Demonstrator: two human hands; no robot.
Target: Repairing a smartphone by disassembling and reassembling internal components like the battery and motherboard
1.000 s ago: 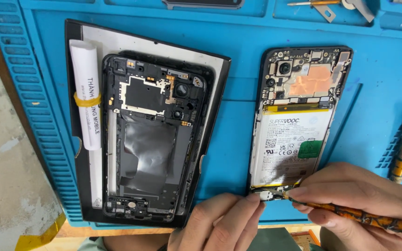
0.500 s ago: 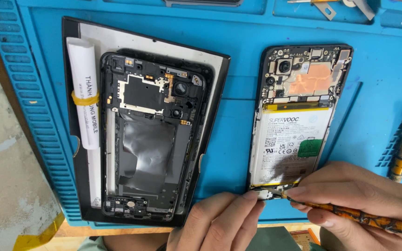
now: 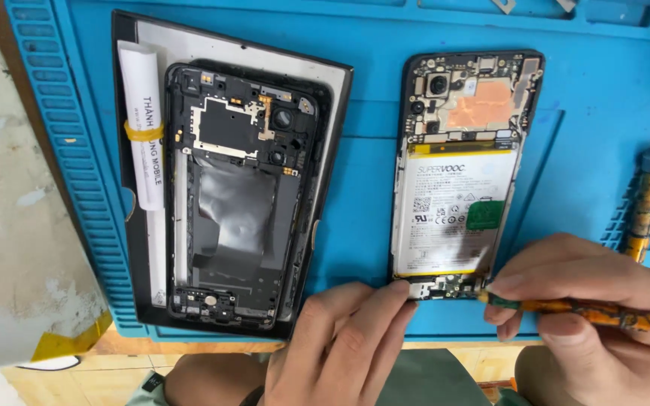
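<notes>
White battery label [image 3: 453, 214] with green square sticker [image 3: 484, 215] in opened phone; white printed roll [image 3: 143, 124], yellow-banded, left.

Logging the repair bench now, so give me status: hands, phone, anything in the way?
Left hand steadying opened phone at its bottom edge. Right hand in a grip on orange-patterned screwdriver, tip at bottom board. Nothing blocking.

The work mat [image 3: 362, 180] is bright blue. The opened phone [image 3: 460, 165] shows a white battery [image 3: 453, 218] with a green patch, yellow edge strips and a salmon-orange pad above. The screwdriver [image 3: 603, 312] handle is mottled orange and black. The removed frame [image 3: 238, 195] is black, beside a white roll [image 3: 144, 124] banded yellow.
</notes>
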